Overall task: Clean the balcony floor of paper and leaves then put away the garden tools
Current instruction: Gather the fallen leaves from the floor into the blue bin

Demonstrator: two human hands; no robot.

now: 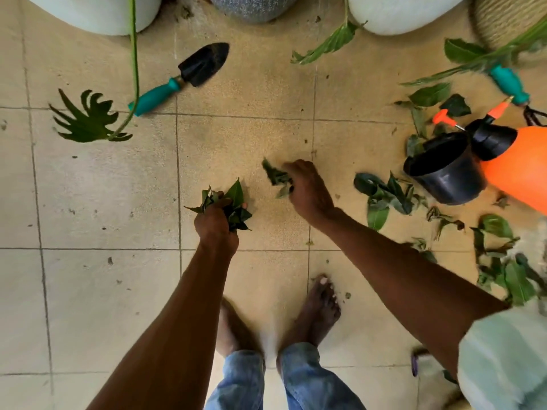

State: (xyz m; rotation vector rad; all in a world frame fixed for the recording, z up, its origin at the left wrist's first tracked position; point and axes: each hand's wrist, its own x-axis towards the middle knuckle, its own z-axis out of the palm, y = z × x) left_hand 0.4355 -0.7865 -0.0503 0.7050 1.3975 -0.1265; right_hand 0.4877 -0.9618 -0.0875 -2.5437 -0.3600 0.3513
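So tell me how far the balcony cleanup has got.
Done: the tiles on the left look nearly leaf-free. In hand: the left hand holds a bunch of leaves; the right hand is picking up more. Left: leaves by the black pot, and the trowel to put away.

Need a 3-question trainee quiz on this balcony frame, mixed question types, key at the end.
1. True or false: the left hand holds a bunch of leaves.
2. Which lies nearest the black pot? A trowel B orange sprayer C lobed leaf
3. What are the right hand fingers gripping?

Key: 1 true; 2 B; 3 a few leaves, just above the floor.
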